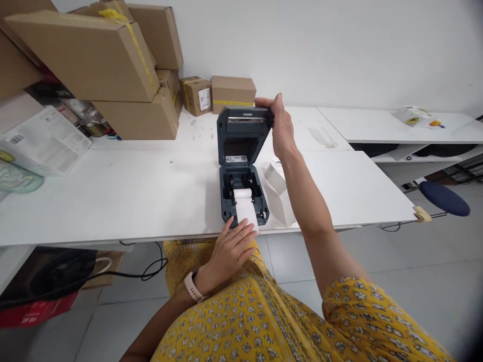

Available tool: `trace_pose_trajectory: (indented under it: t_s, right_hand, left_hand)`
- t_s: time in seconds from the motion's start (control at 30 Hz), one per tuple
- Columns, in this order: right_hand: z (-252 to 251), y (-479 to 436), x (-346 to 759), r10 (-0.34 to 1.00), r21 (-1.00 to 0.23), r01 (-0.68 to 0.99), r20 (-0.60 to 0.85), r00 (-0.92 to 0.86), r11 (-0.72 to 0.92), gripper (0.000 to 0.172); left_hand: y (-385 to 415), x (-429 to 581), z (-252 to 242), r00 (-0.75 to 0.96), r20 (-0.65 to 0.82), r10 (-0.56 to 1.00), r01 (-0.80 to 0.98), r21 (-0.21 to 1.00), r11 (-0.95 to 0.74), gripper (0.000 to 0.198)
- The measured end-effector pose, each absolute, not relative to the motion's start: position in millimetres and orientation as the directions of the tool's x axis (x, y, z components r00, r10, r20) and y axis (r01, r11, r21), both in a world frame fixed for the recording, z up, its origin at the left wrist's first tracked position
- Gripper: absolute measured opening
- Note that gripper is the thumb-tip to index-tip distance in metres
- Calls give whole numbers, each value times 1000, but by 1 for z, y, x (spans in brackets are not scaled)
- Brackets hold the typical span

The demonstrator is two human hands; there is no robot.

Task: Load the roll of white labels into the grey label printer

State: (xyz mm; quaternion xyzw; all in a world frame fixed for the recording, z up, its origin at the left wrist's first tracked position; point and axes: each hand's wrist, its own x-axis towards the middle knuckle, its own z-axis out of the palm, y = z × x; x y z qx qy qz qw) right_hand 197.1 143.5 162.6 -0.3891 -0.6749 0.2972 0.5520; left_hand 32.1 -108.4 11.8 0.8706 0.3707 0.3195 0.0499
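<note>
A dark label printer (pixel 223 198) stands near the front edge of the white table with its lid (pixel 241 138) raised. Inside it sits a small white paper roll (pixel 242 193), and a paper strip (pixel 246 210) runs from it over the printer's front. My left hand (pixel 232 249) lies with fingers spread on the strip's end at the front edge. My right hand (pixel 281 125) grips the upper right corner of the lid, its thumb up. Beside the printer, partly behind my right forearm, is a loose curl of white paper (pixel 275 193).
Cardboard boxes (pixel 132 115) are stacked at the back left, with two smaller boxes (pixel 234 91) by the wall. A white package (pixel 49 143) lies at the far left. A blue stool (pixel 444 198) stands right of the table (pixel 151 196). Black cables hang below.
</note>
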Motion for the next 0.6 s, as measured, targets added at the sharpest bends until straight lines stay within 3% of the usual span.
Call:
trace_pose_trajectory:
  t_s: [0.1, 0.23, 0.33, 0.4, 0.47, 0.53, 0.6]
  right_hand:
    - [136, 87, 204, 761, -749, 169, 649, -7, 640, 42]
    - [87, 12, 220, 813, -795, 184, 581, -43, 578, 29]
    - [53, -25, 225, 864, -842, 192, 495, -96, 504, 24]
    - [36, -39, 224, 879, -847, 236, 467, -92, 475, 18]
    - [23, -45, 220, 886, -845, 281, 460, -47, 454, 14]
    - [13, -46, 217, 894, -867, 261, 447, 28, 425, 13]
    - [4, -44, 215, 922, -916, 170, 380, 80, 363, 36]
  left_hand:
    - [-111, 29, 15, 512, 566, 647, 595, 309, -742, 30]
    - [-122, 25, 20, 434, 662, 611, 531, 359, -767, 32]
    - [-127, 23, 23, 240, 736, 634, 535, 444, -719, 37]
    - [-121, 23, 24, 48, 724, 688, 598, 530, -601, 36]
    - [-107, 26, 22, -135, 605, 785, 614, 673, -413, 42]
    - [-88, 29, 18, -230, 369, 901, 503, 837, -214, 63]
    - [-71, 32, 14, -183, 134, 974, 313, 947, -71, 73]
